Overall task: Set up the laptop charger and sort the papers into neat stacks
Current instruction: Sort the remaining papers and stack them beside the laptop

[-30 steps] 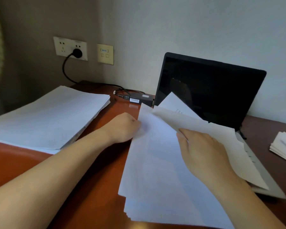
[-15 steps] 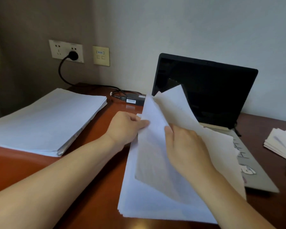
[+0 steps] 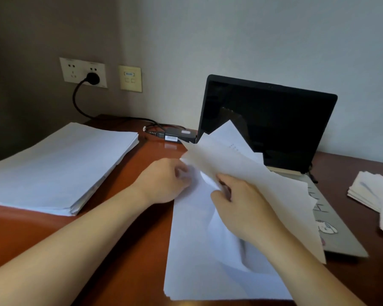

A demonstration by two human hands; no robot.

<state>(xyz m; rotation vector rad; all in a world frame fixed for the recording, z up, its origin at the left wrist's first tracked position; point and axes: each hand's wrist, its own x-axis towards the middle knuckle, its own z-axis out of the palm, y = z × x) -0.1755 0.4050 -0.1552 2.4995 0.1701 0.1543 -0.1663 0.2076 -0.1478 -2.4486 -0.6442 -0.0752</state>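
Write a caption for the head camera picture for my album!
Left hand and right hand grip loose white paper sheets before an open black laptop on a reddish-brown wooden desk.

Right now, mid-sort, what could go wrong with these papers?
The lifted sheets buckle where the right hand grips them, so they may crease. They also drape over the base of the laptop and could slide off it. The pile underneath reaches close to the near edge of the desk and might slip off.
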